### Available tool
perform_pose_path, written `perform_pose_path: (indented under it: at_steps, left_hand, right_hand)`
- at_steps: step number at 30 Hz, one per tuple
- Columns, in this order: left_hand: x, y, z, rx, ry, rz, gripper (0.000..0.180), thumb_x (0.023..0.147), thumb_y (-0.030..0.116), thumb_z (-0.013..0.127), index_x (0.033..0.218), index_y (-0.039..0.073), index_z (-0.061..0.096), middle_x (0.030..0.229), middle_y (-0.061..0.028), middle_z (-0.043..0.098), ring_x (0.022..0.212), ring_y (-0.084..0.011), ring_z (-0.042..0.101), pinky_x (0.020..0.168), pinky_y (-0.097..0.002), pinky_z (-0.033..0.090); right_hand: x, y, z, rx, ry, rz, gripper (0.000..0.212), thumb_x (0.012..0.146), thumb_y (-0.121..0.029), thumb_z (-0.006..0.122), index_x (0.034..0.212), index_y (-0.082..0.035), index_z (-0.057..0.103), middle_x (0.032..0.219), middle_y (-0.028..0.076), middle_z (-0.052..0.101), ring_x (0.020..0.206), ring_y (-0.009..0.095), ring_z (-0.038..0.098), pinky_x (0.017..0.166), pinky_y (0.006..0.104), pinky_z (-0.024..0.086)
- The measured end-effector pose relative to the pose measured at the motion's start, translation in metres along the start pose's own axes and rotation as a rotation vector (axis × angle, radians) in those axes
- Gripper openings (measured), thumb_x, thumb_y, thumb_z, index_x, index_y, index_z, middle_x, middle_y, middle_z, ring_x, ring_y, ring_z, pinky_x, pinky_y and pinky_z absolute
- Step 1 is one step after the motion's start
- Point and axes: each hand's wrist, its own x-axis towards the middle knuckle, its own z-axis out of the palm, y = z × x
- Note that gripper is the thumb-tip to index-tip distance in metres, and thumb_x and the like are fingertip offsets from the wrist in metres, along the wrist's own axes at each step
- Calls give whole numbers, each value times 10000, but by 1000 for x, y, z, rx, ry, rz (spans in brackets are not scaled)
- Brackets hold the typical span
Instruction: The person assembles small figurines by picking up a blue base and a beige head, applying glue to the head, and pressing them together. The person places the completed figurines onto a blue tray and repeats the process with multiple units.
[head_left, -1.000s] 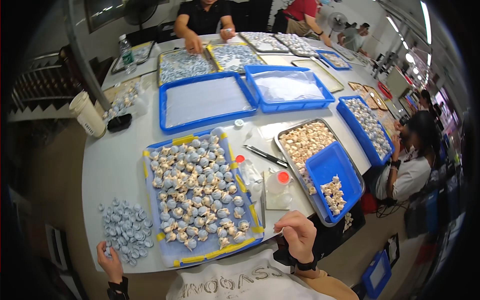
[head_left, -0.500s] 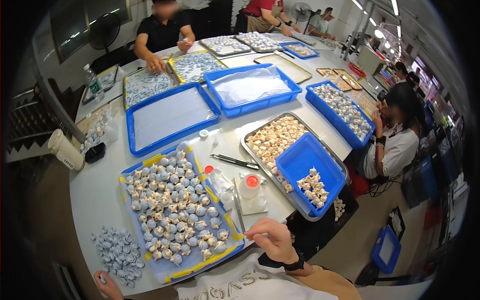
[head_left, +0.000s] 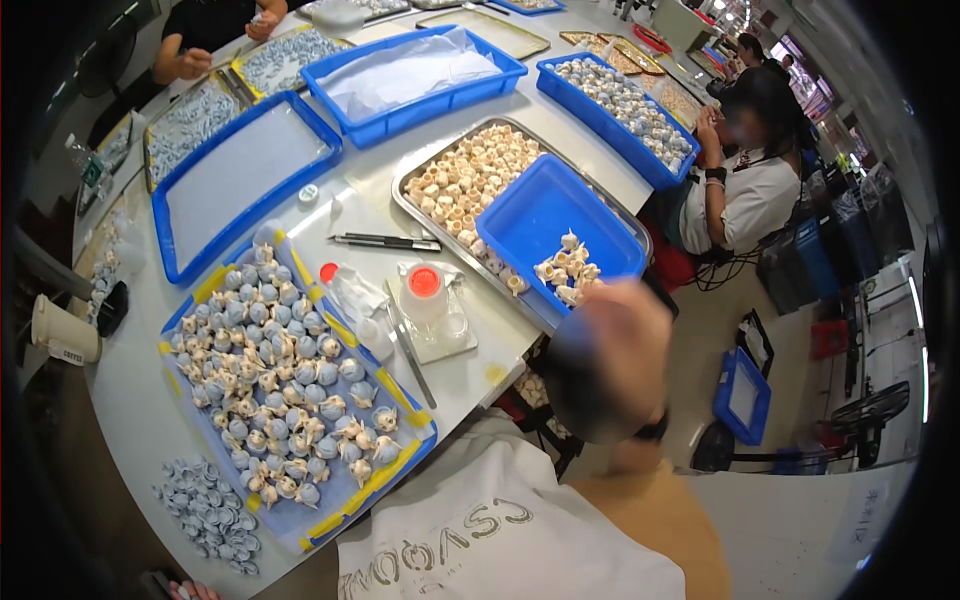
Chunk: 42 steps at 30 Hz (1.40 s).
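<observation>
My right hand [head_left: 628, 340], smeared by motion, is over the near edge of a small blue tray [head_left: 545, 205] that holds a few cream-coloured figure pieces [head_left: 568, 262]. Its fingers cannot be made out. Only a bit of my left hand [head_left: 190, 591] shows at the bottom rim, below a heap of small grey-blue cup-shaped pieces [head_left: 210, 512]; what it holds is hidden. Between the two, a paper-lined blue tray with yellow tape [head_left: 372, 487] carries many small figures [head_left: 290, 385] in cream and grey-blue.
The small tray rests on a metal tray [head_left: 403, 190] of cream pieces. A red-topped jar [head_left: 425, 290], tweezers [head_left: 412, 355] and black pens [head_left: 386, 242] lie mid-table. Two lined blue trays [head_left: 160, 225] [head_left: 375, 135] stand beyond. A co-worker [head_left: 745, 180] sits at the right.
My right hand has moved right, from beside the taped tray to the small blue tray. My left hand has dropped mostly out of view. The view has shifted toward the right.
</observation>
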Motion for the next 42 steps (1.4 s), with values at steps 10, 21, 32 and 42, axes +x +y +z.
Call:
perform_pose_path:
  at_steps: [10, 21, 32, 42]
  left_hand:
    - [19, -129, 211, 385, -518, -393, 370, 934, 382, 443, 791, 42, 462, 597, -49, 429, 438, -77, 333, 405, -213, 250]
    - [24, -141, 248, 429, -660, -744, 349, 860, 275, 457, 993, -36, 543, 645, -42, 506, 493, -52, 373, 455, -197, 282]
    - [22, -147, 235, 433, -746, -648, 406, 892, 361, 521, 874, -30, 629, 721, -41, 555, 531, -45, 431, 478, -184, 343]
    - [19, -138, 234, 444, -631, -634, 370, 919, 295, 474, 975, -42, 616, 800, -71, 601, 544, -49, 453, 498, -182, 362]
  right_hand:
    - [85, 113, 12, -492, -695, 322, 241, 715, -167, 645, 901, -17, 614, 738, 140, 647, 688, 259, 636, 635, 341, 491]
    - [65, 35, 15, -56, -379, 126, 174, 733, -50, 627, 901, -5, 611, 742, 89, 579, 664, 196, 589, 634, 265, 471]
    - [43, -14, 68, -113, -761, -186, 152, 739, -37, 613, 890, -24, 602, 806, 107, 528, 733, 269, 554, 638, 353, 451]
    - [36, -10, 78, -161, -760, -202, 144, 757, -48, 625, 892, -13, 594, 800, 119, 530, 746, 296, 549, 660, 377, 448]
